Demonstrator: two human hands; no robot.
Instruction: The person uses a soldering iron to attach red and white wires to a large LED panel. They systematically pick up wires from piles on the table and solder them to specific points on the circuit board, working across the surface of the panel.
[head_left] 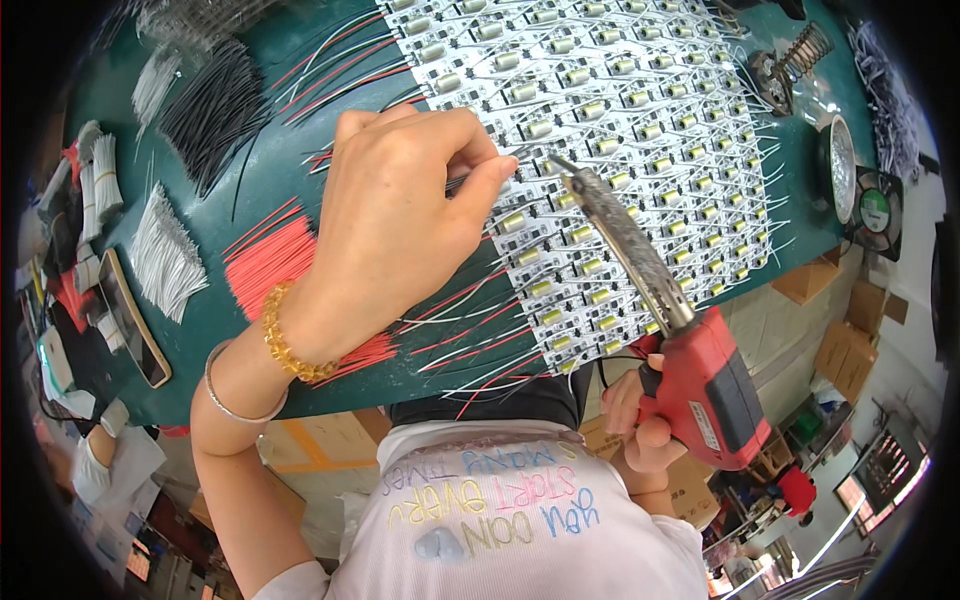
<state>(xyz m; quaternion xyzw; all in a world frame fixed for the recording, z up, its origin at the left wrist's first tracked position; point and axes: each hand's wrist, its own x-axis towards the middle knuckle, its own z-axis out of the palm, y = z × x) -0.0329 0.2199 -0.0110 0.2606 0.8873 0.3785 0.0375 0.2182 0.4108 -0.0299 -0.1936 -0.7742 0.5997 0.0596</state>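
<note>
My left hand (405, 195) is closed over the left part of a large panel of small white circuit boards (640, 100), thumb and forefinger pinched together. A thin dark wire seems to run through the pinch; the curled fingers hide most of it. In my right hand (640, 420) is a red soldering gun (705, 390), its long metal barrel pointing up and left. The tip is over the panel, just right of my left fingertips; contact cannot be made out. Red, white and black leads (475, 335) stick out from the panel's left edge. Under my left wrist lies a bundle of red wires (270, 260).
Black wires (212, 115) and white wires (165, 255) lie on the green table, left of my arm. A phone (135, 320) rests by the left edge. A coiled iron stand (800, 55), a metal bowl (840, 170) and a fan (878, 212) are at right. Another person's hand (100, 445) shows lower left.
</note>
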